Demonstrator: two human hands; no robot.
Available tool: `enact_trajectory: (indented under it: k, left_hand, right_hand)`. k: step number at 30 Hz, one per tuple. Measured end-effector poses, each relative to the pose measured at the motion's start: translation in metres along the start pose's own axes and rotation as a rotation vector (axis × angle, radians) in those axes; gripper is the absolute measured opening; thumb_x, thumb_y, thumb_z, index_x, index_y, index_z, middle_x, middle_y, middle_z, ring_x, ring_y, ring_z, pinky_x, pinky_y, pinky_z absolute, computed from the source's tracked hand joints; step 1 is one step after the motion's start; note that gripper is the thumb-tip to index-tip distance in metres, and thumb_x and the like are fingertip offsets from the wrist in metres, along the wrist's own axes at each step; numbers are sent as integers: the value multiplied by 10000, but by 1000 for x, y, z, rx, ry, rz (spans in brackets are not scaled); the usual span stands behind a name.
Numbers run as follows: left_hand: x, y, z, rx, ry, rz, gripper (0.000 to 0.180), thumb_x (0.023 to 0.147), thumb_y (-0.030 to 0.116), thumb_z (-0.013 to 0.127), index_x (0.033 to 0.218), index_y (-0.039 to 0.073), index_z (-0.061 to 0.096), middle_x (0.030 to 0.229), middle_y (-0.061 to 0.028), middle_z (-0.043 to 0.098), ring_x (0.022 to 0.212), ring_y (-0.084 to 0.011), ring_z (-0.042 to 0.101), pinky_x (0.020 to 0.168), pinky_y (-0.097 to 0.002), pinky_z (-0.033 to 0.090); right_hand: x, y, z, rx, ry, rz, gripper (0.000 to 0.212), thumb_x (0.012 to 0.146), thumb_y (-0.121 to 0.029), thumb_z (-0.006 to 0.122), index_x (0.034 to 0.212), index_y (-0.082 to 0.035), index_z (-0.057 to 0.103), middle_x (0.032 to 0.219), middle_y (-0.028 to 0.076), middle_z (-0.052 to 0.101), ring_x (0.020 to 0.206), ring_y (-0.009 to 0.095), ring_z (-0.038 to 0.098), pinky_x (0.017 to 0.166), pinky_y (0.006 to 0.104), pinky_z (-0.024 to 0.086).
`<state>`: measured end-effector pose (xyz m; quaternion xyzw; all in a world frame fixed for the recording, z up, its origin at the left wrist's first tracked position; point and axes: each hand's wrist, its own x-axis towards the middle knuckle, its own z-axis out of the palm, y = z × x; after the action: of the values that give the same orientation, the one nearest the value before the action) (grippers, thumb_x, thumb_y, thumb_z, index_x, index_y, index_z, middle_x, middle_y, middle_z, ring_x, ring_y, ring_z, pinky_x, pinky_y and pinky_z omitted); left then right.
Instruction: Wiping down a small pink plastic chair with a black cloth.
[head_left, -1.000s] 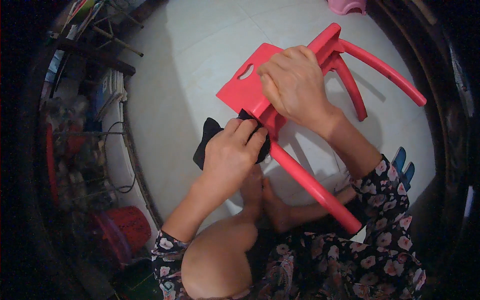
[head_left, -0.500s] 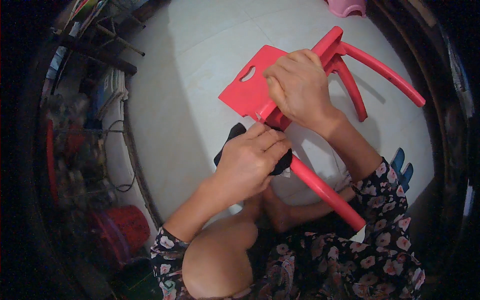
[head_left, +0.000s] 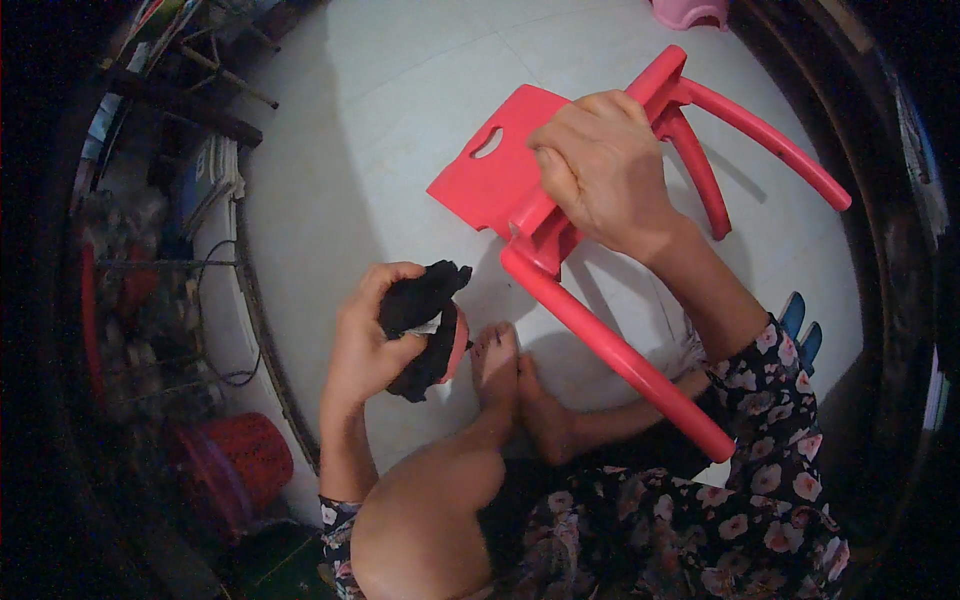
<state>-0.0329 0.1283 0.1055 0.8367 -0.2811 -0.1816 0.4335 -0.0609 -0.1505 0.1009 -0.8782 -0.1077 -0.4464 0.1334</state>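
Observation:
A small red plastic chair (head_left: pixel 480 190) is tipped over, its backrest with an oval handle hole toward the far left and its legs pointing right and toward me. My right hand (head_left: pixel 605 175) is closed round the edge of its seat and holds it tilted. One leg slants down toward my right forearm. Left of the chair and apart from it, my left hand (head_left: pixel 370 335) grips a bunched black cloth (head_left: pixel 415 305), with the fingers round one side. A pinkish patch and a pale bit show on the cloth.
My bare feet (head_left: pixel 497 360) are on the pale tiled floor (head_left: pixel 400 130). A blue slipper (head_left: pixel 800 330) lies at the right. Along the left stand a red basket (head_left: pixel 245 465), a stack of papers (head_left: pixel 208 185) and a rack. A pink plastic stool (head_left: pixel 690 12) stands far off.
My left hand has come off the chair leg and moved left with the black cloth, turning it to show the pinkish part. My right hand keeps its grip on the chair.

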Motion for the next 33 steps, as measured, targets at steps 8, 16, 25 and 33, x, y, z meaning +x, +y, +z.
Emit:
enact_trajectory:
  k: [8, 16, 25, 33]
  left_hand:
    - [25, 30, 16, -151, -308, 434, 533, 574, -15, 610, 1101, 59, 642, 1132, -138, 576, 1052, -293, 552, 905, -359, 432]
    - [33, 28, 35, 472, -91, 425, 486, 538, 18, 723, 1015, 63, 645, 1117, -99, 578, 968, -299, 560, 824, -390, 482]
    - [21, 48, 40, 651, -139, 501, 541, 538, 23, 718, 1068, 89, 626, 1168, -35, 557, 923, -256, 561, 746, -335, 509]
    - [29, 62, 41, 716, -153, 493, 539, 541, 37, 698, 1073, 92, 630, 1091, -11, 569, 853, -227, 562, 683, -340, 509]
  right_hand:
    - [1, 2, 0, 19, -7, 23, 99, 739, -156, 594, 692, -80, 635, 690, 40, 581, 727, 228, 555, 777, 381, 428]
    - [-7, -5, 1, 19, -31, 8, 117, 747, -166, 592, 672, -78, 610, 694, 61, 580, 738, 244, 556, 777, 388, 423]
    - [-5, -1, 2, 38, 11, 18, 124, 738, -161, 592, 643, -81, 586, 666, 58, 559, 723, 241, 549, 760, 375, 423]
    - [-2, -1, 4, 18, -3, 16, 125, 738, -167, 597, 656, -72, 601, 660, 61, 562, 713, 246, 548, 762, 383, 422]
